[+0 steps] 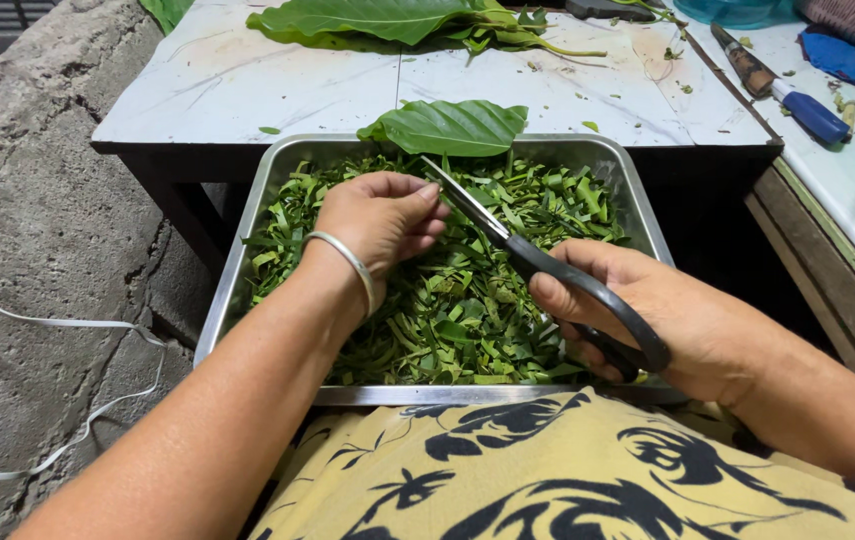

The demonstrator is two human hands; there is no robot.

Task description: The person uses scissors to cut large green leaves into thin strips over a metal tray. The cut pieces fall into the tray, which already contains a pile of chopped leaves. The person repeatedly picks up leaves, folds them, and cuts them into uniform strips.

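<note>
A pair of black-handled scissors with steel blades (537,262) lies in the right hand (667,315), over the right half of a rectangular stainless steel tray (247,235). The fingers (559,292) are curled through and around the handle loops in a firm grip, and the blades point up and left, closed or nearly so, their tips meeting the left hand (382,220). That hand is bunched into a loose fist above the middle of the tray, fingertips folded in against the blades; whether it pinches a bit of leaf there cannot be told. A single silver bangle (347,262) circles its wrist.

The tray is filled almost edge to edge with a heap of green leaf strips (457,310), cut narrow and lying in all directions. One whole broad green leaf (452,127) rests across the tray's far rim. The tray sits on the person's lap, on yellow cloth with a black floral print (547,470), and its far edge is against a white tabletop (227,85) scored with scratches.

Further back on that tabletop lies a bunch of large green leaves on stems (397,20), with small green scraps around it. To the right, one knife with a blue handle (782,88) lies on a neighbouring pale surface. Rough grey concrete (37,220) runs along the left, with a white strap (57,400) trailing across it.
</note>
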